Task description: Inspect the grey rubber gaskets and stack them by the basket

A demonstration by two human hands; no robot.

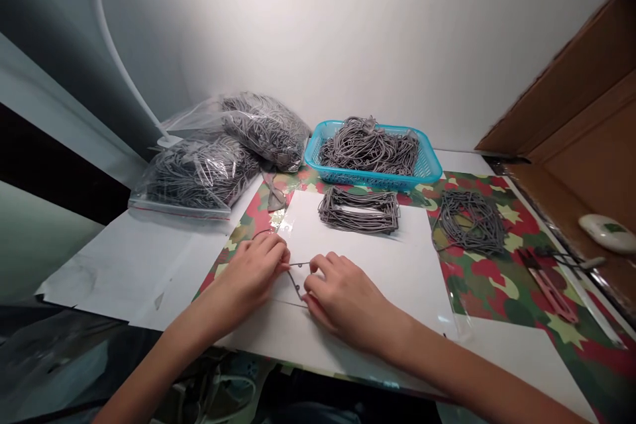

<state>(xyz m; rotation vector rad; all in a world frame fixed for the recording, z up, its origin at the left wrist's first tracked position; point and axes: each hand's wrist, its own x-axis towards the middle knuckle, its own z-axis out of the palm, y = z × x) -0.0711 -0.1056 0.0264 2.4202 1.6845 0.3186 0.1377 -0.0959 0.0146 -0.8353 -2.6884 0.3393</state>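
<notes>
"Where's the gray cord (293,278) running?"
"From the left hand (259,266) to the right hand (342,295), on the near side of the blue basket (368,178); both hands are pinching it."

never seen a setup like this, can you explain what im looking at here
There is no machine: these are a person's bare left hand and right hand. The single picture comes from a camera worn on their head, looking forward and down. Between them the fingertips hold a thin grey cord. On the table, white paper lies over a camouflage-patterned cover. Beyond the hands are a rectangular cord bundle, a cord-filled blue basket and, at left, two clear bags of cords.
</notes>
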